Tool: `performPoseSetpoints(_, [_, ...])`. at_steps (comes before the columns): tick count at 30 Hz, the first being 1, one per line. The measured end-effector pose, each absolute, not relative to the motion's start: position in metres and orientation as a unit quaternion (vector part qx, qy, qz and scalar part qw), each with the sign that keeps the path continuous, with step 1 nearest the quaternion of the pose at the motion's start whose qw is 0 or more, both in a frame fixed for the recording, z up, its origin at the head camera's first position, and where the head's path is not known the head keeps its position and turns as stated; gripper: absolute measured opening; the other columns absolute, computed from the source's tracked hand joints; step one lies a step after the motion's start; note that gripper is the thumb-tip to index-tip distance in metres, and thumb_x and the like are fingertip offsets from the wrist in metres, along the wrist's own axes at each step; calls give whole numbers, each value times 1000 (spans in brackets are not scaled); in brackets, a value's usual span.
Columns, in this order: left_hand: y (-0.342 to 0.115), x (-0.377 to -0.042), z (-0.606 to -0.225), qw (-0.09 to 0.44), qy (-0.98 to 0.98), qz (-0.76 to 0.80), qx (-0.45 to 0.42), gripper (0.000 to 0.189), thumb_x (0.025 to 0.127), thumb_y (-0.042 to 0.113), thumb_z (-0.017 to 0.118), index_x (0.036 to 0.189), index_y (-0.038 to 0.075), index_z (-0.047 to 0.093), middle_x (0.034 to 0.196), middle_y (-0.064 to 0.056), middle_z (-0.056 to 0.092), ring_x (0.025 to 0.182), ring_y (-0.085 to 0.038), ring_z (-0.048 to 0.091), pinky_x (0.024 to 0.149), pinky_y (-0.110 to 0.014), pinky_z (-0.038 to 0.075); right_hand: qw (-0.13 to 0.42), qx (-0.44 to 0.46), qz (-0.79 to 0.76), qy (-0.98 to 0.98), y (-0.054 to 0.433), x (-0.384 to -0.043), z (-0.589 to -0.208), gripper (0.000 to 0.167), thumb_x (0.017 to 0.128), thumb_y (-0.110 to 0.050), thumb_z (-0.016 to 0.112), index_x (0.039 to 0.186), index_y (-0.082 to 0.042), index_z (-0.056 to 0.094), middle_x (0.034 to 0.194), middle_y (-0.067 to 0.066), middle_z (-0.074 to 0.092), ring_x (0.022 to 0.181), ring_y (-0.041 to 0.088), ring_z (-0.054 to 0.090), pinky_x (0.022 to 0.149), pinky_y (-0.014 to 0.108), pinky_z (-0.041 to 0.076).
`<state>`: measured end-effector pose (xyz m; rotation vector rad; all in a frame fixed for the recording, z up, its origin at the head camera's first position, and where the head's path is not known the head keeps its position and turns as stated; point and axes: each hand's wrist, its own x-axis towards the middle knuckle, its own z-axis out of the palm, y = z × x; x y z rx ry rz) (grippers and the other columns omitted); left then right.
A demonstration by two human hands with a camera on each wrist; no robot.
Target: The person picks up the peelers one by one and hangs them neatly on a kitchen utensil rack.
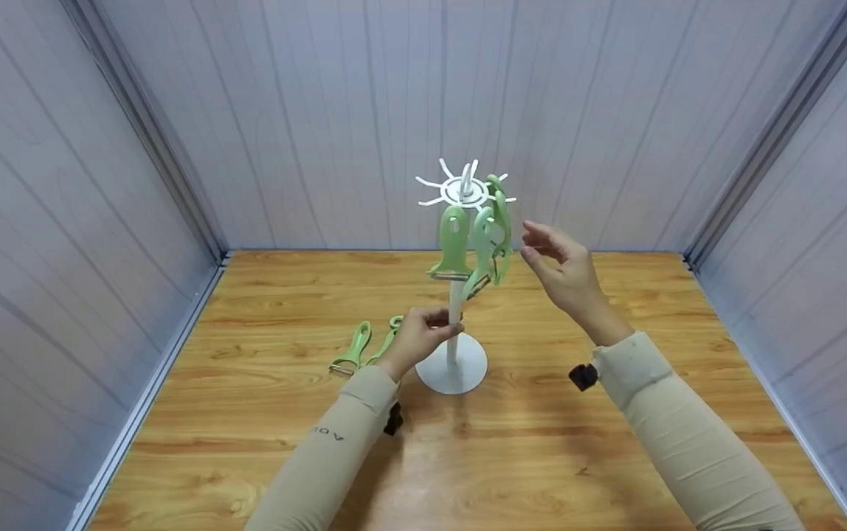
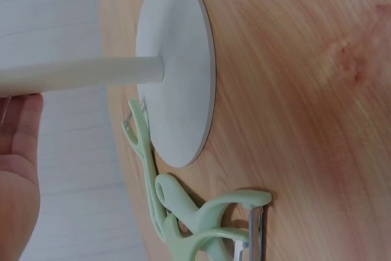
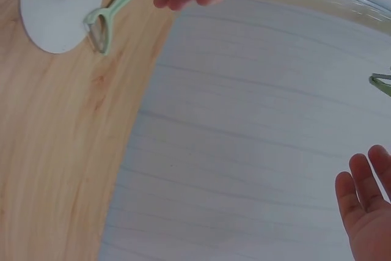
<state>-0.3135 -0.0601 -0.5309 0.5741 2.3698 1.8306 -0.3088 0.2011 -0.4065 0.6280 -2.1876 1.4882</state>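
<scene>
A white stand (image 1: 472, 372) with a round base and a ring of hooks (image 1: 444, 190) at its top stands upright on the table. My left hand (image 1: 417, 338) grips its pole (image 2: 79, 74) partway up. From hooks at the front and right hang several green peelers (image 1: 454, 243), blades down. Just right of them, my right hand (image 1: 565, 271) is raised with fingers loosely extended, apart from the peelers and holding nothing. Beside the base at the left lie more green peelers (image 1: 358, 343), partly behind my left hand; the left wrist view shows them overlapping (image 2: 208, 218).
The wooden table (image 1: 246, 428) is enclosed by pale panelled walls (image 1: 320, 110) at the back and both sides. Metal edging (image 1: 150, 402) runs along the table's left side. Several hooks at the back and left of the ring carry no peeler.
</scene>
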Motion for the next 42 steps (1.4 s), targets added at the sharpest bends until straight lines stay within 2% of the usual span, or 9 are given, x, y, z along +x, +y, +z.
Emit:
performPoseSetpoints(7, [-73, -313, -523, 48, 783, 591, 187, 28, 101, 12, 79, 128, 6, 78, 126, -15, 78, 119, -31, 74, 98, -41, 64, 186, 204, 547, -790, 204, -302, -431, 35, 105, 3, 66, 139, 10, 65, 126, 27, 72, 109, -4, 65, 101, 15, 53])
performPoseSetpoints(9, [-79, -313, -521, 44, 786, 587, 188, 33, 101, 14, 79, 132, 5, 76, 131, -16, 77, 121, -33, 74, 98, -42, 64, 181, 199, 550, -791, 204, -300, -437, 34, 105, 3, 67, 138, 11, 66, 125, 28, 72, 110, 0, 67, 100, 15, 53])
performPoseSetpoints(12, [-88, -313, -518, 37, 796, 575, 185, 37, 100, 15, 80, 135, 4, 75, 135, -21, 75, 121, -36, 74, 100, -45, 64, 177, 193, 551, -792, 205, -298, -447, 34, 105, 3, 67, 138, 11, 66, 125, 28, 72, 113, 19, 71, 99, 15, 54])
performPoseSetpoints(15, [-97, -312, -517, 27, 806, 562, 184, 38, 100, 14, 80, 135, 2, 74, 136, -25, 73, 121, -38, 74, 102, -49, 63, 175, 191, 555, -790, 204, -296, -456, 34, 104, 4, 68, 138, 11, 66, 124, 28, 72, 113, 23, 71, 98, 15, 54])
performPoseSetpoints(19, [-109, -310, -515, 26, 813, 556, 173, 37, 100, 14, 80, 135, 3, 74, 135, -21, 74, 120, -35, 74, 99, -45, 64, 174, 191, 562, -786, 203, -293, -468, 35, 103, 4, 68, 138, 10, 66, 124, 27, 72, 110, 6, 68, 97, 15, 54])
performPoseSetpoints(23, [-121, -308, -513, 34, 810, 563, 163, 37, 100, 13, 79, 136, 2, 73, 134, -19, 75, 119, -33, 73, 93, -42, 65, 168, 184, 564, -788, 199, -291, -479, 36, 103, 2, 70, 138, 9, 67, 123, 25, 73, 110, 4, 68, 98, 19, 56])
performPoseSetpoints(29, [-139, -304, -512, 14, 825, 540, 167, 36, 101, 12, 79, 134, -1, 73, 132, -21, 75, 117, -34, 74, 102, -48, 61, 134, 165, 570, -793, 190, -285, -490, 40, 100, -2, 77, 138, 5, 67, 126, 21, 73, 118, 27, 69, 107, 42, 59])
performPoseSetpoints(33, [-152, -302, -514, 3, 836, 525, 161, 34, 100, 13, 80, 132, 1, 74, 129, -19, 76, 115, -35, 75, 99, -50, 62, 122, 165, 575, -792, 184, -284, -498, 43, 98, -2, 79, 139, 6, 67, 127, 23, 73, 122, 43, 68, 109, 58, 56])
performPoseSetpoints(42, [-182, -295, -519, 13, 852, 507, 127, 38, 102, 19, 80, 137, 7, 73, 136, -16, 73, 121, -33, 71, 99, -49, 62, 85, 169, 575, -796, 167, -282, -515, 50, 96, -4, 82, 142, 5, 65, 129, 21, 72, 123, 43, 66, 110, 58, 55])
